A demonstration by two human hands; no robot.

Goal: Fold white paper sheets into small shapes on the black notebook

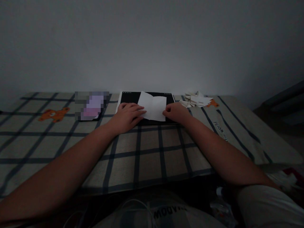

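A creased white sheet of paper (155, 107) lies on a flat black board or folder (131, 97) with pale edges. A fold line runs down the sheet between its two halves. My left hand (129, 115) rests over the sheet's left side, fingers stretched out and lying flat. At the lower right edge of the paper, my right hand (176, 112) has its thumb and forefinger pinched together on the sheet. The fingertips of that hand are partly hidden by its own curl.
A checked tablecloth (149, 145) with bear prints covers the table, which meets a plain wall (152, 47). Left of the board lies a phone (93, 107), partly pixelated. Several paper pieces (198, 99) form a pile to the right. Below the table edge is a clear plastic bottle (220, 207).
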